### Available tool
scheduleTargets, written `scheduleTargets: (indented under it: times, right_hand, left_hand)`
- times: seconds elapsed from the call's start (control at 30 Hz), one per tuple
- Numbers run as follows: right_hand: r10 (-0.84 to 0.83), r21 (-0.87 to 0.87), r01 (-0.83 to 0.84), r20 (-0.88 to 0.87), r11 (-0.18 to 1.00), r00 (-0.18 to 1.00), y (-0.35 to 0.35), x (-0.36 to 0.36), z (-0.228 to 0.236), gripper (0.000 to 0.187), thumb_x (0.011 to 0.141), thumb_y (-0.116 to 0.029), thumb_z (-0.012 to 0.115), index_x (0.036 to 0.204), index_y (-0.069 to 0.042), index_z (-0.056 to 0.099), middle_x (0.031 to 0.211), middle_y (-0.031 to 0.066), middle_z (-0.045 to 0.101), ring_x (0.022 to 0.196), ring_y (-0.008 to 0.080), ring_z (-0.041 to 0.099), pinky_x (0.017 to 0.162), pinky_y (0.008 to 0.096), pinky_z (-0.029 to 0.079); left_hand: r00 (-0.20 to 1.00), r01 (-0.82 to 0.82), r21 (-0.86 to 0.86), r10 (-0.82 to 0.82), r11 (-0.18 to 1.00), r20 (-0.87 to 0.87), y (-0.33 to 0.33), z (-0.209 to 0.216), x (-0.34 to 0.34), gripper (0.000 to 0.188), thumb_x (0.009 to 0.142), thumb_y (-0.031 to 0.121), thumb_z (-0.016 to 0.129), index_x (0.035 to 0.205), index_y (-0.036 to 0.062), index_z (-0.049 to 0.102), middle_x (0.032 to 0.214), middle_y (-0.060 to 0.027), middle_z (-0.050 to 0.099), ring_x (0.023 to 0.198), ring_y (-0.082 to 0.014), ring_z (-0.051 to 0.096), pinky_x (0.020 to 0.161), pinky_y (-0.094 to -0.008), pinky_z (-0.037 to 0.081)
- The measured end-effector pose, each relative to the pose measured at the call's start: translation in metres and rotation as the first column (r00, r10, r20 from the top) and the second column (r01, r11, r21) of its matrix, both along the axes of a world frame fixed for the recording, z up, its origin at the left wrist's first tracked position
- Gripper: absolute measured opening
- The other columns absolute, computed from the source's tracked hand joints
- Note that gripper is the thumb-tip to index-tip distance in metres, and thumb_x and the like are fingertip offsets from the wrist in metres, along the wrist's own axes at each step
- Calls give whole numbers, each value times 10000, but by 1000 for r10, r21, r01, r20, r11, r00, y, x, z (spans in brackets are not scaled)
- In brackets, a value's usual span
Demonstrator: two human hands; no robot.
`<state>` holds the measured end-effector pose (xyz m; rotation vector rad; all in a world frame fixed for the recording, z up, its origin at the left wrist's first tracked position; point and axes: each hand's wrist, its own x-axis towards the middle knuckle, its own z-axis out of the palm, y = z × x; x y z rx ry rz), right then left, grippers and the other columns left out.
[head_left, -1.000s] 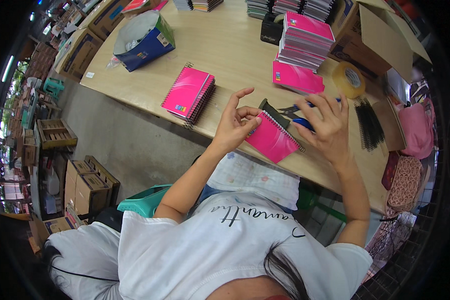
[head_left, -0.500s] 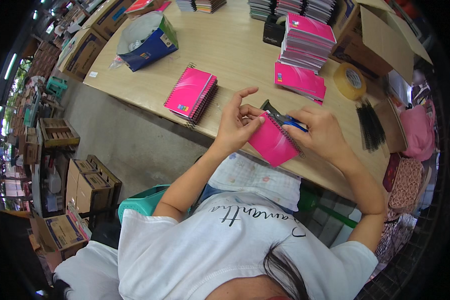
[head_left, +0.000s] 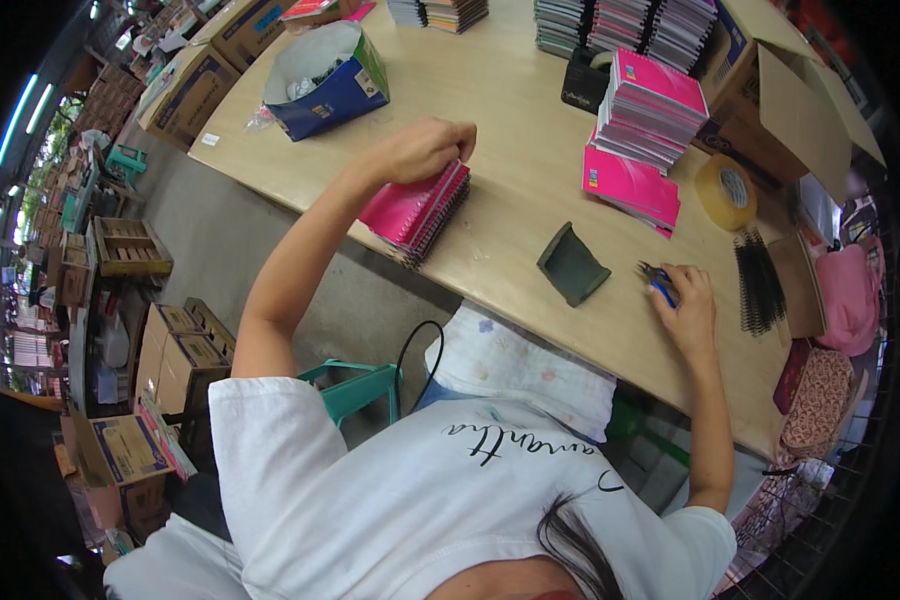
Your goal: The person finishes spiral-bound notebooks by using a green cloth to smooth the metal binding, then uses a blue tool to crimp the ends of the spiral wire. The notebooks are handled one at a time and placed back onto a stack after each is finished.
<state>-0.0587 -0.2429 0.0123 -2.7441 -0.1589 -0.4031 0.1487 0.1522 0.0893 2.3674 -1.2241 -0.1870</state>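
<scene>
At the left of the table, my left hand [head_left: 425, 150] is closed over the far edge of the top pink spiral notebook [head_left: 400, 212] on a small stack. The fingertips are partly hidden. My right hand [head_left: 690, 312] rests low over the table on the right, its fingers around the blue handles of small pliers [head_left: 658, 280], whose dark jaws point away from me. Between the hands lies a dark green, trough-shaped piece [head_left: 573, 265]. Beyond the pliers stands a tall pile of pink-covered booklets [head_left: 653, 110], with loose pink covers [head_left: 630, 190] at its near side.
A roll of yellowish tape [head_left: 727, 193] and black wire spirals [head_left: 760, 283] lie to the right, near an open cardboard box [head_left: 805, 115]. A blue bag [head_left: 330, 105] stands at the far left, and more notebook stacks [head_left: 625, 25] at the back. A teal stool [head_left: 360, 390] is below the table edge.
My left hand has carried the notebook left onto the small stack. My right hand has moved right and down to the tabletop with the pliers. The green trough-shaped piece is now uncovered.
</scene>
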Motion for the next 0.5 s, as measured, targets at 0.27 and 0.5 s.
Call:
scheduleTargets:
  times: [0.27, 0.5]
  right_hand:
    - [-26, 53, 20, 111, 998, 994, -6, 2, -41, 426, 755, -225, 740, 1128, -42, 644, 1046, 159, 580, 999, 331, 530, 890, 420, 438]
    - [166, 36, -173, 150, 984, 975, 62, -14, -18, 611, 705, -271, 780, 1272, -144, 589, 1287, 155, 513, 1050, 327, 539, 882, 464, 444]
  left_hand:
    - [977, -62, -40, 69, 997, 199, -4, -49, -6, 83, 781, 42, 489, 838, 73, 540, 971, -116, 518, 977, -314, 473, 866, -419, 378]
    - [852, -181, -265, 285, 947, 439, -28, -40, -26, 242, 803, 67, 573, 1044, 87, 593, 1097, -128, 553, 1064, -325, 507, 918, -414, 404]
